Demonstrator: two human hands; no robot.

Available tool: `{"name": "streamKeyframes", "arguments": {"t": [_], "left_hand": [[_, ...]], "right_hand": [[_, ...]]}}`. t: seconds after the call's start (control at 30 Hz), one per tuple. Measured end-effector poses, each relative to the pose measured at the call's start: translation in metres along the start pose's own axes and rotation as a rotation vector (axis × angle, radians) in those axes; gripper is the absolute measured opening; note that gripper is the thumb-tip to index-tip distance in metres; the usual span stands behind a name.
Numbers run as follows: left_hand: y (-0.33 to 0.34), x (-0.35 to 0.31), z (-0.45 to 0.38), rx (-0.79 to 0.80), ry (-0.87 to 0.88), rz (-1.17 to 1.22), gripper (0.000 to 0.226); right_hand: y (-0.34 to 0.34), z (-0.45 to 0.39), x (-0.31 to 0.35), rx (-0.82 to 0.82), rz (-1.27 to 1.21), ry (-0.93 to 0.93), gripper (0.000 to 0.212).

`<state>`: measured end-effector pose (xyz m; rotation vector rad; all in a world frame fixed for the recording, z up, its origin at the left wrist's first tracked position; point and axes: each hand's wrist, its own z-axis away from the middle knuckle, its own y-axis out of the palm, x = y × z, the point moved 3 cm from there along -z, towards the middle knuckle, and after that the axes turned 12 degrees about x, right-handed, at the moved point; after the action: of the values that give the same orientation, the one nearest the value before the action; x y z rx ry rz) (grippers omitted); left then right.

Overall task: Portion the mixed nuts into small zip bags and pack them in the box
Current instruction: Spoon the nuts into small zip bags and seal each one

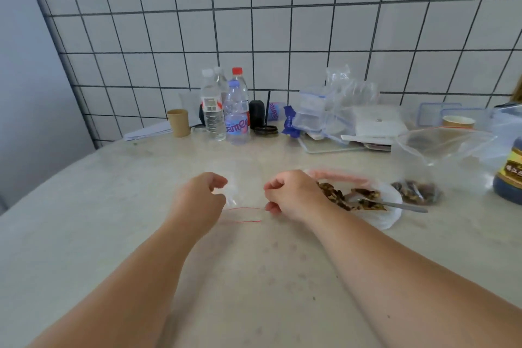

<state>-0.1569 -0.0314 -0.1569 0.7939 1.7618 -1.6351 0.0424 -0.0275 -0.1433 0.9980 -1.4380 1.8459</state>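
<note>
Mixed nuts (350, 198): heaped in the white bowl (387, 220) just right of my right hand, with a metal spoon (401, 205) resting in them, handle pointing right.
Small zip bag (244, 206): clear with a red seal line, stretched between my two hands at the middle of the table (113, 192); it looks empty.
Left hand (197, 198): fingers curled, pinching the bag's left edge.
Right hand (293, 195): fingers curled, pinching the bag's right edge near the red line.
Step in hand: I judge I am pulling the mouth of the bag open, before any filling.
Next move: the mouth must stay open under one hand so the other can take the spoon and load nuts.
Large zip bag (435, 155): far right of the bowl, open-topped, a few nuts at its bottom.
Box: possibly the clear containers (440, 113) far right by the wall; I cannot tell which.
</note>
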Motion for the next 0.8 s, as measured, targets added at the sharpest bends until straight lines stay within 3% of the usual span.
{"name": "streamKeyframes", "arguments": {"t": [0.1,0.23,0.4,0.57,0.67,0.8], "left_hand": [[0.008,0.012,0.002,0.051,-0.03,-0.164,0.048],[0.016,0.015,-0.001,0.065,-0.049,-0.259,0.042],[0.02,0.012,-0.003,0.053,0.012,-0.352,0.023],[0.016,0.001,0.008,-0.054,0.179,-0.296,0.015],[0.014,-0.015,0.019,-0.108,0.25,-0.289,0.023],[0.014,-0.044,0.033,-0.141,0.307,-0.311,0.02]], "right_hand": [[0.018,-0.007,-0.005,0.036,0.139,0.028,0.019],[0.026,-0.013,-0.004,0.002,0.41,0.052,0.032],[0.027,-0.014,0.002,-0.022,0.517,0.023,0.016],[0.02,-0.006,0.005,-0.193,0.432,-0.098,0.013],[0.011,0.004,0.008,-0.312,0.423,-0.184,0.014],[-0.013,0.029,0.015,-0.372,0.358,-0.428,0.017]]}}
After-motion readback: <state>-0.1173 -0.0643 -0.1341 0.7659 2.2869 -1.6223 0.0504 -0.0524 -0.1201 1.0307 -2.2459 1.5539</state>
